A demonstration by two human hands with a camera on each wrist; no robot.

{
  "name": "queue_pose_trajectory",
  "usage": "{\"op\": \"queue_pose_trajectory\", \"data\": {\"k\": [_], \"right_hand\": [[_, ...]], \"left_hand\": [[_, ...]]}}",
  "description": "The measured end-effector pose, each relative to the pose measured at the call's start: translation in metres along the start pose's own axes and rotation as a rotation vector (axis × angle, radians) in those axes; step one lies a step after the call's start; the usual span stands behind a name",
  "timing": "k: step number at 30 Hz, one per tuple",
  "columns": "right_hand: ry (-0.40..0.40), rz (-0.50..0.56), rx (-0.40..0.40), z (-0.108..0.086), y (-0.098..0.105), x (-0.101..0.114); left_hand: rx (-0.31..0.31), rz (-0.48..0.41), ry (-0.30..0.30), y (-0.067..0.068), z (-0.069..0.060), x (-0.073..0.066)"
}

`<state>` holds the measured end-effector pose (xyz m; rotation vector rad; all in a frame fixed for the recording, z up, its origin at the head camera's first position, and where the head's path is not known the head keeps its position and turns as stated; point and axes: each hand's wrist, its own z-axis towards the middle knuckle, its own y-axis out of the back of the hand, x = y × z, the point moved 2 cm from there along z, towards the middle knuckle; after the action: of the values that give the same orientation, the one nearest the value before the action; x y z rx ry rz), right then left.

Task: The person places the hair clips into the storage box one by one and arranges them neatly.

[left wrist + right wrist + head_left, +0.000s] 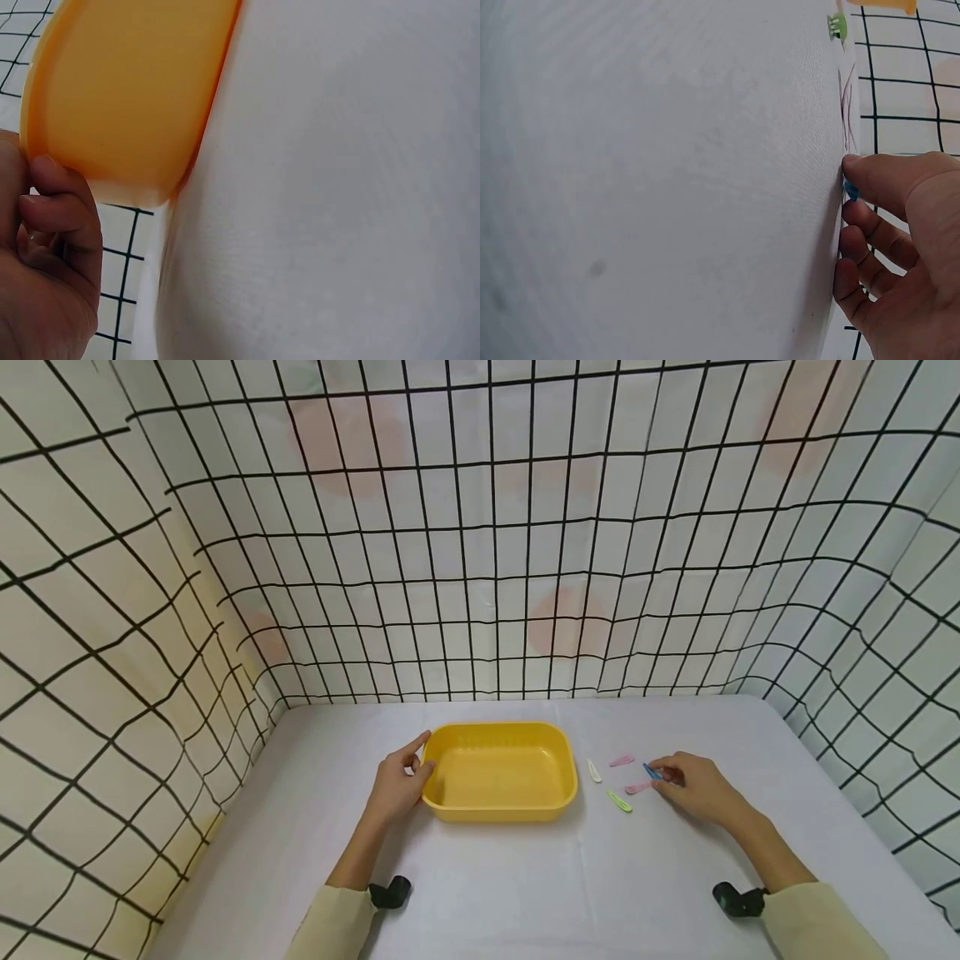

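A yellow plastic tray (498, 815) sits on the table, its left wall held by my left hand (397, 787) with the thumb over the rim. The left wrist view shows this hand (56, 255) with curled fingers at the tray's (135, 97) end. To the tray's right, my right hand (697, 787) pinches a blue hair clip (651, 771) between thumb and fingers. The blue clip (850, 189) is mostly hidden by the fingertips in the right wrist view. A pink hair clip (636, 788) lies right by those fingertips.
Between tray and right hand lie a pale hair clip (594, 771), another pink clip (622, 761) and a green clip (619, 802). White cloth covers the table (510, 885). Black-gridded white sheeting (480, 552) rises behind and at both sides.
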<state>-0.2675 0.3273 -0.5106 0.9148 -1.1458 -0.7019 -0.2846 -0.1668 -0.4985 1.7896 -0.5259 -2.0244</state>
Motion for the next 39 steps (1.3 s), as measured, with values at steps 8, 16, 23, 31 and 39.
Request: {"op": "queue_pose_trajectory", "data": {"k": [8,16,23,31,39], "right_hand": [[0.010,-0.014,-0.019,0.0018,0.0010,0.0014],[-0.005,-0.016,-0.013,0.0024,0.0011,0.0046],[-0.035,-0.003,-0.041,-0.0008,0.0021,0.0046],[-0.089,0.011,-0.065,-0.0013,0.0033,-0.0005],[-0.138,0.049,-0.090,0.0020,0.0027,-0.0037]], "left_hand": [[-0.009,0.009,0.012,-0.0007,0.0000,-0.0017],[-0.003,0.011,0.014,-0.0010,0.0001,-0.0029],[-0.011,0.013,0.010,-0.0013,0.0003,-0.0021],[-0.017,-0.011,0.009,-0.0027,0.0003,-0.0025],[-0.020,-0.038,0.006,-0.0039,0.0004,-0.0002]]}}
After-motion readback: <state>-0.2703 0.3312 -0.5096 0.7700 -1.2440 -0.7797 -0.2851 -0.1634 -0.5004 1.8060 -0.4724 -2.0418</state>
